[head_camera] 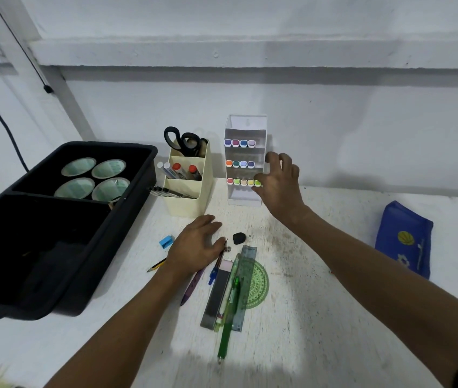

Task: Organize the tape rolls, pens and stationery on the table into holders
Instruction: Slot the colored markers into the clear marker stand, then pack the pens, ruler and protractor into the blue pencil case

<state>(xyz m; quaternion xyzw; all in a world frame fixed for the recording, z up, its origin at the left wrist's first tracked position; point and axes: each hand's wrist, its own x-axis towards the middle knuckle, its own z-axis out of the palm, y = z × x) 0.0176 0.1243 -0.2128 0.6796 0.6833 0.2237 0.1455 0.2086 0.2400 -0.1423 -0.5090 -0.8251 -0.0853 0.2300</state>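
right hand reaches to the clear tiered marker holder, thumb and fingertips pinching what looks like the light green marker at the right end of its lowest row, though the hand hides most of that marker. left hand lies palm down on the white table with fingers relaxed and gripping nothing, covering part of a yellow pencil and a purple pen. just right of it lie a black eraser, a grey flat box, a green pen, a ruler and a green protractor, overlapping in a loose pile. a blue sharpener sits left of the left hand. behind stands a cream holder with black scissors and markers. four tape rolls sit in the black tray. a blue pouch lies far right.
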